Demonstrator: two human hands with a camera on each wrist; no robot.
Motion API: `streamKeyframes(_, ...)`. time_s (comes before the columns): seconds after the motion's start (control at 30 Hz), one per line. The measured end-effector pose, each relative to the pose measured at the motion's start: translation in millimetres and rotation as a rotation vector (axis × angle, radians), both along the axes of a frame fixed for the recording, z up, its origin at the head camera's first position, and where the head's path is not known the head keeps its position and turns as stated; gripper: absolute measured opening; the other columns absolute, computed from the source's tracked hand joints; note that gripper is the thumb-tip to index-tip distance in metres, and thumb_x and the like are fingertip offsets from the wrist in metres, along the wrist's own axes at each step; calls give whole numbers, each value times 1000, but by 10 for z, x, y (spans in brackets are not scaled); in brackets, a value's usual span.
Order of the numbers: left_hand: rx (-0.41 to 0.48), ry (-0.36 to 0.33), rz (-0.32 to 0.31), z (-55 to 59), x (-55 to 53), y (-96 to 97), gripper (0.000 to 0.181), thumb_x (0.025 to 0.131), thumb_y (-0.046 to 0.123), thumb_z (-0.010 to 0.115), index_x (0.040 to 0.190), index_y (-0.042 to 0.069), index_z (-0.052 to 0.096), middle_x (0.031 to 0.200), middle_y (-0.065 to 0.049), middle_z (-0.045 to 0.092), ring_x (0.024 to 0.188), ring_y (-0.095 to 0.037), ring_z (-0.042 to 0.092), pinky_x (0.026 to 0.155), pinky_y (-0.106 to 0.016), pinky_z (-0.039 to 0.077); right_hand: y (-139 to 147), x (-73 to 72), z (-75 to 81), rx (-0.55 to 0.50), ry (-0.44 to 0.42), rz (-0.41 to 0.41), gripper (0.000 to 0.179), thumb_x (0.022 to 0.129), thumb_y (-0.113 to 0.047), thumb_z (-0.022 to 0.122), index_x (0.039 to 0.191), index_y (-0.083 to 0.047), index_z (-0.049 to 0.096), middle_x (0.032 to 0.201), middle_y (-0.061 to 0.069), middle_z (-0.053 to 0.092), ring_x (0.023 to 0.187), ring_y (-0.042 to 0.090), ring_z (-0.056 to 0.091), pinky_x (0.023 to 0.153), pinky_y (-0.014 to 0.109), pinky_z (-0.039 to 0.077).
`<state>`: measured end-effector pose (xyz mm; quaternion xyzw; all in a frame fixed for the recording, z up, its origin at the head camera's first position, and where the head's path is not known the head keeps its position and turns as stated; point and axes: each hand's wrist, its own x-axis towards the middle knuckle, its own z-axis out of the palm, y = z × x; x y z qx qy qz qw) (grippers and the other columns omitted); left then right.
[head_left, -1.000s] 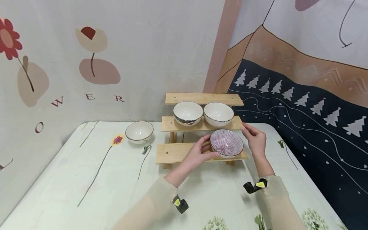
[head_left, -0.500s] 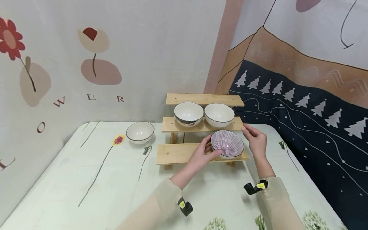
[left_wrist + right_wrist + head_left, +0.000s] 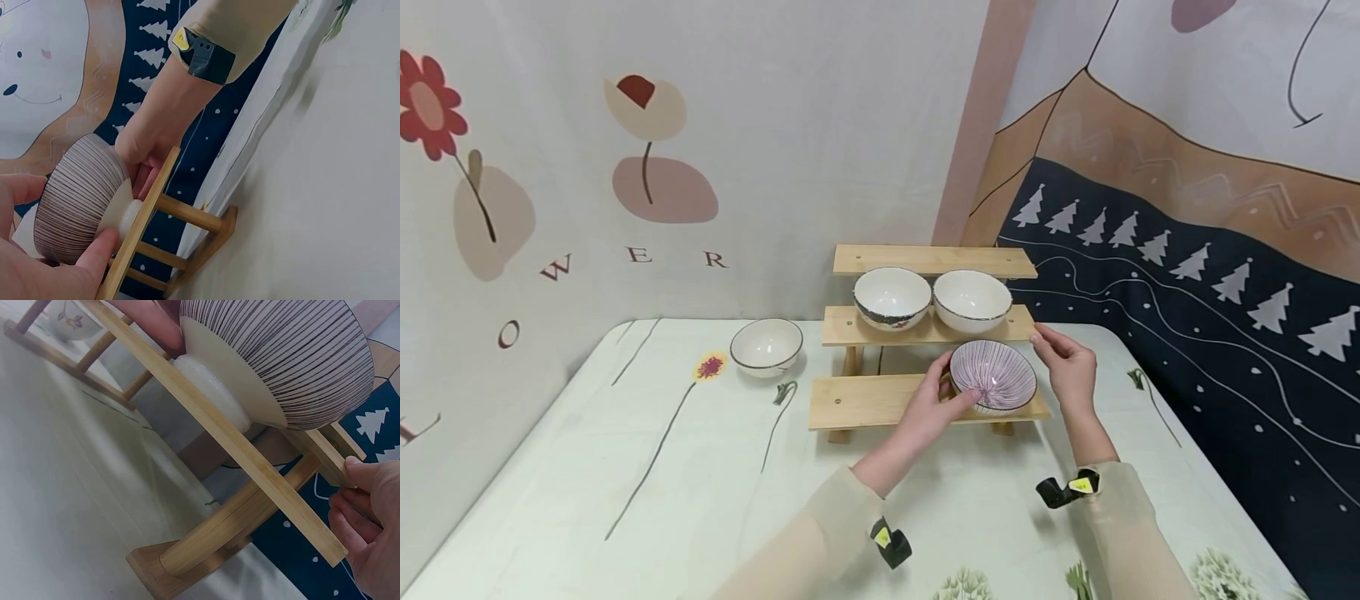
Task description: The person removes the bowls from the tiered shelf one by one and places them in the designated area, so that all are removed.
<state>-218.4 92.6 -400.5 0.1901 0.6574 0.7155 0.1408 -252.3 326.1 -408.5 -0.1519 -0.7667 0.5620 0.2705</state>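
Note:
A bowl with thin purple stripes (image 3: 994, 375) sits on the right part of the lowest board of a three-step wooden rack (image 3: 865, 402). My left hand (image 3: 928, 407) grips this bowl from its left side, thumb in front and fingers around behind. In the left wrist view the thumb lies low beside the white foot of the striped bowl (image 3: 78, 200). To the right, my right hand (image 3: 1070, 372) pinches the end of the middle board. The right wrist view shows its thumb (image 3: 356, 464) on the board's edge, other fingers curled below.
Two white bowls stand side by side on the middle board: a dark-patterned one (image 3: 891, 293) and a plainer one (image 3: 972, 296). The top board (image 3: 925, 260) rises behind them. Another white bowl (image 3: 766, 346) rests on the flower-print tablecloth (image 3: 700, 467), left of the rack.
My left hand has shifted slightly to the right around the striped bowl, its thumb now at the front rim. The right hand keeps its place on the board.

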Motion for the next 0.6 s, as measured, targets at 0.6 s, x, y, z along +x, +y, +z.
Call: streamKeyframes(0.6, 108, -106, 21, 11, 21, 81, 74, 94, 1, 59, 157, 2, 21, 158, -23, 32, 136, -41, 47, 96, -43, 60, 2, 11, 0, -2, -14, 3, 36, 93, -22, 71, 125, -6, 69, 106, -18, 72, 82, -18, 61, 77, 2, 53)
